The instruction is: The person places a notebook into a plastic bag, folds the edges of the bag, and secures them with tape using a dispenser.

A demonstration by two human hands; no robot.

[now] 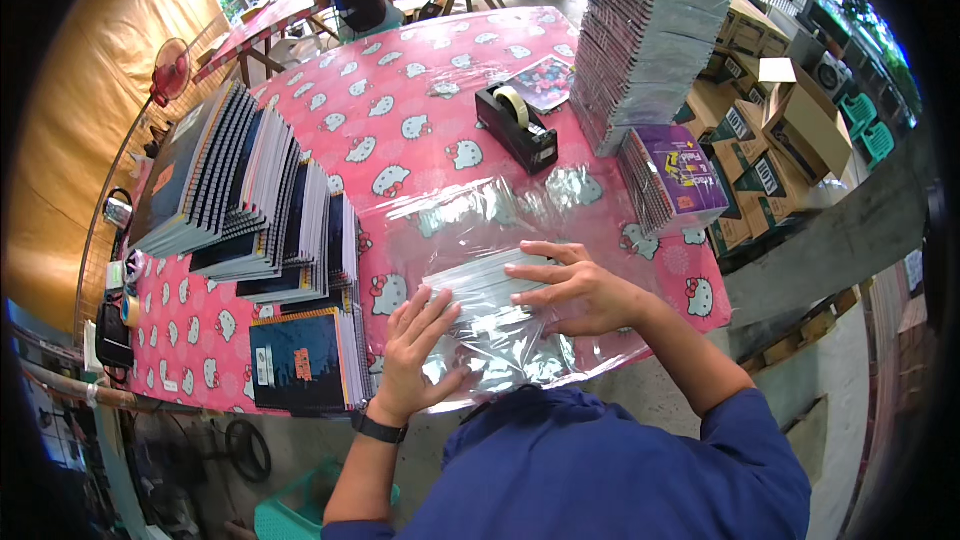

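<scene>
Left hand (412,352) and right hand (590,292), in the head view, rest with fingers spread on a clear-wrapped bundle (485,290), neither closed around it. The bundle lies at the near edge of the pink table cover (425,162), between the spiral notebooks (260,210) and the purple-topped stack (685,180), with the tape dispenser (517,130) beyond. Glare hides much of it; the pale layers may be page edges, but I cannot be sure. It should feel fairly weighty, its slick, soft film apt to slip or crease. Opposite sides, palms supporting beneath, seem the surest hold.
</scene>
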